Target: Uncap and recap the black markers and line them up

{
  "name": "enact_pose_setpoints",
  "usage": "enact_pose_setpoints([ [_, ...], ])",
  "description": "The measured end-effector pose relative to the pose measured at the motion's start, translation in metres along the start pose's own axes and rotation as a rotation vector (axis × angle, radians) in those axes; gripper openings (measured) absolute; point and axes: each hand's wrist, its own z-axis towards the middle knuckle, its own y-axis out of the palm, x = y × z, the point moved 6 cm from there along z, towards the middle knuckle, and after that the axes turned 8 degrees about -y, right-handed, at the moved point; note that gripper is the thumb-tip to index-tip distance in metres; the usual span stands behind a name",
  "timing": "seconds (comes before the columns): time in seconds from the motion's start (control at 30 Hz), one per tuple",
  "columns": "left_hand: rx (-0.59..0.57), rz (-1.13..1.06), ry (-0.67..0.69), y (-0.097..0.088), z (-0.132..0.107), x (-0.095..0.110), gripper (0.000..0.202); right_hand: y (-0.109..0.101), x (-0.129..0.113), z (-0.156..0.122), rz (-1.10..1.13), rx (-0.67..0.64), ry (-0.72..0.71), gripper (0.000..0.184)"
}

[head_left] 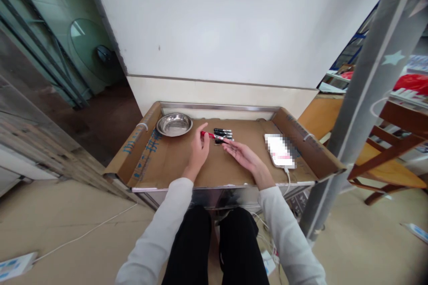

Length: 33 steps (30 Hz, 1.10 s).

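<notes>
My left hand [199, 150] is closed on a red pen [209, 135], pinching it over the cardboard-lined table [174, 160]. My right hand [241, 154] lies palm up with fingers stretched out, its fingertips touching the tip end of that pen. A few black pens [223, 132] lie side by side just beyond the hands. A round steel bowl [174, 124] stands at the back left of the table.
A phone [280, 151] on a white cable lies at the right of the table. Cardboard flaps rise at both sides. A grey post [354, 107] stands to the right, with wooden chairs behind it. A white wall is straight ahead.
</notes>
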Motion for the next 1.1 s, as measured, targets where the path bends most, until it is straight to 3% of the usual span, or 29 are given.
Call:
enact_pose_setpoints([
  [0.1,-0.106,0.046,-0.013,0.010,0.001,-0.006,0.025,-0.007,-0.010,0.002,-0.083,0.074,-0.160,0.024],
  [0.23,-0.311,0.152,0.029,0.026,-0.002,-0.008,0.017,-0.017,-0.038,-0.008,-0.426,0.338,-0.598,0.031],
  [0.3,-0.360,0.207,0.059,0.030,-0.004,-0.008,0.017,-0.008,-0.046,-0.014,-0.662,0.317,-0.702,0.036],
  [0.5,-0.502,0.329,0.118,0.043,-0.005,-0.016,0.022,0.029,-0.029,-0.010,-1.197,-0.139,-0.694,0.046],
  [0.6,-0.510,0.417,0.129,0.047,-0.005,-0.022,0.023,0.031,-0.016,-0.004,-1.309,-0.247,-0.673,0.053],
  [0.87,-0.395,0.541,0.063,0.038,-0.003,-0.022,0.029,0.026,-0.010,0.002,-1.452,-0.260,-0.673,0.059],
  [1.0,-0.407,0.528,0.074,0.036,-0.005,-0.015,0.022,0.013,-0.029,-0.010,-1.503,-0.038,-0.718,0.039],
  [1.1,-0.440,0.530,0.125,0.037,-0.009,-0.010,0.022,0.007,-0.030,-0.017,-1.587,0.007,-0.683,0.030],
])
